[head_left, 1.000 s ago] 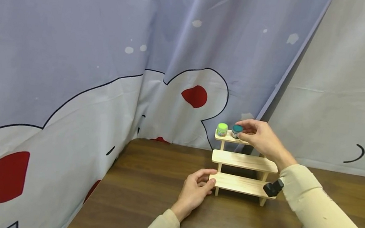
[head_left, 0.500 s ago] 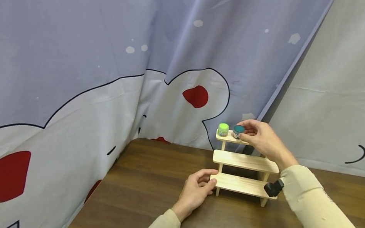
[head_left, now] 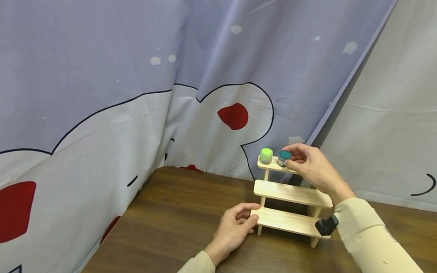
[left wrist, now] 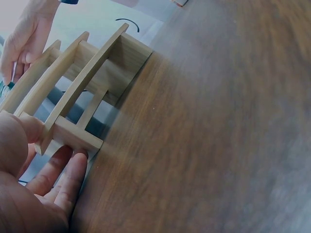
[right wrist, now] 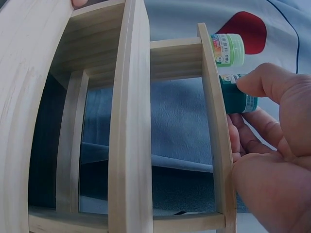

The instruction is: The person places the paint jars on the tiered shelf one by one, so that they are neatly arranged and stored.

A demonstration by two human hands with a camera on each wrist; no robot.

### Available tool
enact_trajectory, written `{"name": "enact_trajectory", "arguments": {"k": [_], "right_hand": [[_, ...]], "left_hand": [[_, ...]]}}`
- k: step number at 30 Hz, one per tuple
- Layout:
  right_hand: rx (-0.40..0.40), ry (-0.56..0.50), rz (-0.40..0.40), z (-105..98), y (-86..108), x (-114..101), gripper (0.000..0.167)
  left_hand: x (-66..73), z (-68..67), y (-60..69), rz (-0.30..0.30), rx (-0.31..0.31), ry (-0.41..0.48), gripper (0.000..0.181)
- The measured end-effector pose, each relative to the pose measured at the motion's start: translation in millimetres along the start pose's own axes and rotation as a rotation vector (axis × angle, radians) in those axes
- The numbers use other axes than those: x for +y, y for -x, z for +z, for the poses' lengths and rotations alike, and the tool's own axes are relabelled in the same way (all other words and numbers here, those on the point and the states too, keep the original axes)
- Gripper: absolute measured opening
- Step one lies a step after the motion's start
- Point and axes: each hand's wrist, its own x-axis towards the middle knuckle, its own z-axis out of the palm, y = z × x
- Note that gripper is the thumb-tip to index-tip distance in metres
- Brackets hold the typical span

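A three-tier wooden shelf (head_left: 293, 193) stands on the table. On its top tier a light green jar (head_left: 266, 156) sits at the left end, with a teal jar (head_left: 284, 158) just right of it. My right hand (head_left: 316, 169) pinches the teal jar between thumb and fingers; in the right wrist view the teal jar (right wrist: 234, 99) stands against the top board beside the green jar (right wrist: 228, 49). My left hand (head_left: 230, 231) grips the left end of the bottom tier, thumb on top; the left wrist view shows fingers (left wrist: 73, 177) against the side panel.
The brown wooden table (head_left: 170, 241) extends on both sides of the shelf. Behind it hangs a printed cloth (head_left: 230, 54) with red spots, and a pale cloth (head_left: 414, 113) hangs at the right. Something small is partly hidden under the right sleeve.
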Motion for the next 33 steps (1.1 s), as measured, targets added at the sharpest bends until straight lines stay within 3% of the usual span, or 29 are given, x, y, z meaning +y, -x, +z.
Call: {"name": "enact_trajectory", "arguments": {"k": [11, 33], "right_hand": [[-0.006, -0.035, -0.015, 1.0, 0.3, 2.1, 0.057], [0.022, -0.071, -0.027, -0.6, 1.2, 2.8, 0.07]], "left_hand": [[0.6, -1.2, 1.3, -0.005, -0.016, -0.003, 0.026], [-0.8, -0.3, 0.0, 0.008, -0.004, 0.006, 0.027]]}}
